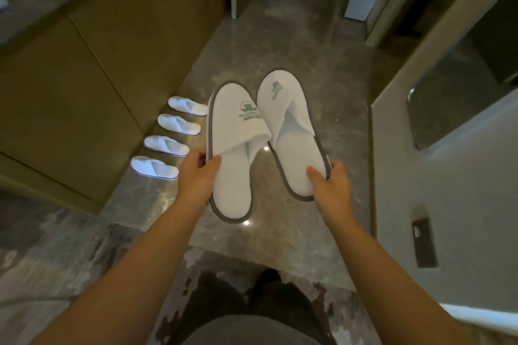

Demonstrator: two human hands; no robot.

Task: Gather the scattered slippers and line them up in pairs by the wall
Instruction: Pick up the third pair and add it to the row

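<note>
**Last pair in hand, four already lined up**

Our left hand (pixel 197 173) has its grip closed on the heel half of the left slipper (pixel 234 148), thumb pressed on the insole and fingers wrapped under the grey-edged sole. Our right hand (pixel 329 180) does the same with the right slipper (pixel 288 131), thumb on top near the heel and fingers curled around the outer rim. Both slippers are held up off the marble floor (pixel 280 232), toes pointing away from us, side by side and nearly touching at the middle, with their green logos facing up.

To the left, four white slippers (pixel 172 138) already lie on the floor in a neat row, toes toward the olive cabinet front (pixel 84 78) that runs along that side. They sit evenly spaced, which reads as two finished pairs.

We judge the task to be well along: two pairs are placed and the pair we carry looks like the next one for the row. No other loose slippers show on the floor in this view, though parts of the room lie outside it, so we cannot say this is the last pair. What is left is to set these two down beside the row, at its near or far end, lined up like the others.
</note>
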